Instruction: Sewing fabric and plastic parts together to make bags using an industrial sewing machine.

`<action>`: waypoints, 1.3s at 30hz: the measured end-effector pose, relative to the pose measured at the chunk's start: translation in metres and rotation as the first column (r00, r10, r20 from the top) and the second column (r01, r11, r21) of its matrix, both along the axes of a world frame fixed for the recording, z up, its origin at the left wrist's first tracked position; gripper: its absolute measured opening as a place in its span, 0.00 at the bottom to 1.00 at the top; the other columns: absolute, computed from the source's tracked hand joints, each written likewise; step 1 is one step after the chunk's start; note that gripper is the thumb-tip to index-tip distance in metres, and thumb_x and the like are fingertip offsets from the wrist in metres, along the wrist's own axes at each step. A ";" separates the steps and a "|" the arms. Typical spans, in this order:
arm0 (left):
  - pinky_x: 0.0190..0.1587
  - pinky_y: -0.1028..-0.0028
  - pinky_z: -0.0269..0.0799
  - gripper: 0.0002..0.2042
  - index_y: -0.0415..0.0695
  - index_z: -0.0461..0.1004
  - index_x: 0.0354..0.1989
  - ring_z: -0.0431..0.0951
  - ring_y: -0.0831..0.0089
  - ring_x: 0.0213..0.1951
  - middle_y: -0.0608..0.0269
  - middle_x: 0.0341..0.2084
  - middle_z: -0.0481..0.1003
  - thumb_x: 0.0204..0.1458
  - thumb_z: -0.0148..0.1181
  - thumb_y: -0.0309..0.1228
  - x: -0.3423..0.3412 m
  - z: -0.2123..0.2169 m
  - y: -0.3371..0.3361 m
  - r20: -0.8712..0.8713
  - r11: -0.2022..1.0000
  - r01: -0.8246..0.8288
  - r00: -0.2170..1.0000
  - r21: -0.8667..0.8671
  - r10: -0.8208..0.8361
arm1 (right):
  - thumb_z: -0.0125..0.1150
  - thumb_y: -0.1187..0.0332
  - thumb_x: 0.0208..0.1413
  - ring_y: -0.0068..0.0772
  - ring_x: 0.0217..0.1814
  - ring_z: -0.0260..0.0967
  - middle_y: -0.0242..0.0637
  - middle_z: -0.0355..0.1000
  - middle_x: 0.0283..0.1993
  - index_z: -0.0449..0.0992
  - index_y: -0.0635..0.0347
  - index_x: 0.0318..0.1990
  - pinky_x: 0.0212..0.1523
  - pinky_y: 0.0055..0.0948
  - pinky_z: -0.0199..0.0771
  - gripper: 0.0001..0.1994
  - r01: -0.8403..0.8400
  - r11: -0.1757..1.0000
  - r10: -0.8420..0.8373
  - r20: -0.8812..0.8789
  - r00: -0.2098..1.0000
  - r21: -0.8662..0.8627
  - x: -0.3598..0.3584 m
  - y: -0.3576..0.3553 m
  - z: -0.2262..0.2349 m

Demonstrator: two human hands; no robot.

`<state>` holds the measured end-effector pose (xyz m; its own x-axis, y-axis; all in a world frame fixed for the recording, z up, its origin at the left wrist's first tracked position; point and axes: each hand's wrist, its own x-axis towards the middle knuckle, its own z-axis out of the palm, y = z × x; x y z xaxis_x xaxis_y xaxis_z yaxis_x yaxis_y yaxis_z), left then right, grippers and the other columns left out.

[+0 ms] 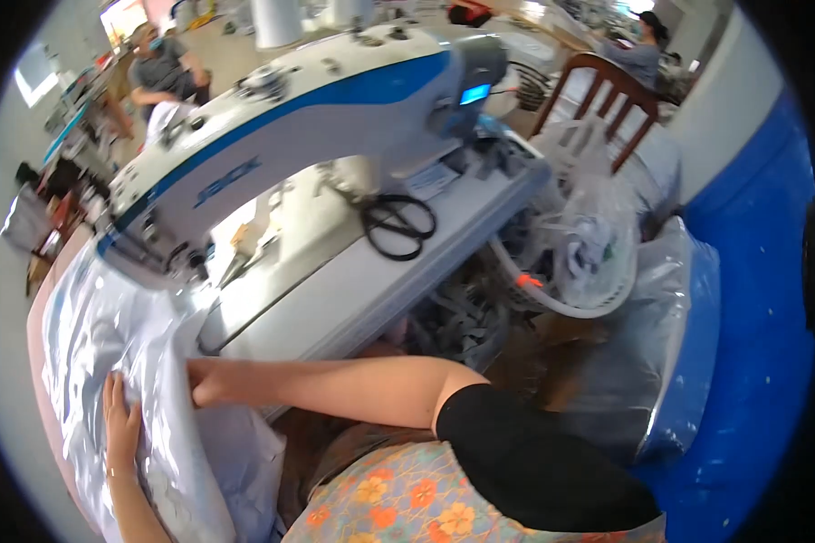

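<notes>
**Fabric close to the needle, grip loose**

The left hand [122,425] lies flat, fingers spread on the white fabric [167,452]; the right hand [206,385] is curled, pinching a fold of it. Such light holds could let the slippery cloth bunch or skew under the sewing machine [290,118]. The fabric is pale, glossy and crumpled, draped over the desk [362,281] edge at left, scissors [397,226] well apart.

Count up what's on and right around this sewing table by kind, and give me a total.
Sewing machine, white and blue: 1
Scissors, black: 1
White fabric, under the left hand and the right hand: 1
White basket holding clear bags, beside the table: 1
Wooden chair behind the basket: 1
Total: 5
</notes>
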<state>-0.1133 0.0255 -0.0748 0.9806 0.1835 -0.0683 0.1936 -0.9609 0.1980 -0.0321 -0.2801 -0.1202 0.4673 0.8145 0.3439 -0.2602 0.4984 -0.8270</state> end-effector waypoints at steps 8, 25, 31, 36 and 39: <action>0.72 0.65 0.49 0.38 0.41 0.59 0.69 0.53 0.50 0.72 0.43 0.71 0.52 0.52 0.61 0.47 0.056 0.000 0.019 -0.160 0.984 0.174 0.973 0.047 -0.164 | 0.48 0.61 0.65 0.39 0.70 0.60 0.44 0.64 0.68 0.68 0.56 0.64 0.72 0.36 0.55 0.22 0.369 0.890 0.113 0.915 0.388 -0.267 0.000 0.086 -0.039; 0.51 0.54 0.73 0.39 0.33 0.75 0.46 0.78 0.43 0.47 0.37 0.44 0.77 0.54 0.51 0.66 0.008 0.091 -0.181 -0.297 0.832 0.521 0.777 -0.193 -0.555 | 0.62 0.66 0.60 0.26 0.52 0.71 0.36 0.76 0.51 0.75 0.67 0.55 0.53 0.30 0.71 0.18 -0.129 0.742 -0.087 -0.285 0.955 -0.658 -0.154 -0.106 -0.013; 0.45 0.57 0.75 0.35 0.33 0.64 0.63 0.80 0.47 0.41 0.42 0.41 0.78 0.55 0.61 0.49 -0.056 0.093 -0.223 -0.266 0.913 0.406 0.885 0.038 -0.383 | 0.59 0.67 0.60 0.24 0.48 0.72 0.34 0.77 0.47 0.76 0.67 0.52 0.49 0.28 0.73 0.16 -0.095 0.777 -0.115 -0.289 0.950 -0.622 -0.163 -0.103 -0.015; 0.40 0.62 0.74 0.26 0.35 0.73 0.54 0.81 0.49 0.37 0.52 0.30 0.81 0.54 0.63 0.43 -0.015 0.106 -0.180 -0.376 0.976 0.139 0.906 -0.169 -0.195 | 0.61 0.68 0.59 0.24 0.47 0.73 0.35 0.77 0.47 0.76 0.67 0.52 0.48 0.27 0.73 0.16 -0.103 0.740 -0.130 -0.293 0.947 -0.664 -0.163 -0.105 -0.010; 0.47 0.58 0.75 0.19 0.36 0.76 0.45 0.80 0.47 0.42 0.42 0.37 0.80 0.54 0.60 0.40 -0.009 0.108 -0.190 -0.373 0.936 0.238 0.869 -0.258 -0.324 | 0.62 0.68 0.59 0.25 0.47 0.73 0.35 0.77 0.47 0.76 0.66 0.52 0.48 0.29 0.74 0.16 -0.055 0.784 -0.170 -0.300 0.939 -0.618 -0.165 -0.104 -0.015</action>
<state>-0.1225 -0.1646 0.0336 0.8664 -0.1557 -0.4744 0.0249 -0.9355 0.3524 -0.1976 -0.3841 -0.1352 0.5108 0.7644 -0.3934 -0.5530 -0.0582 -0.8311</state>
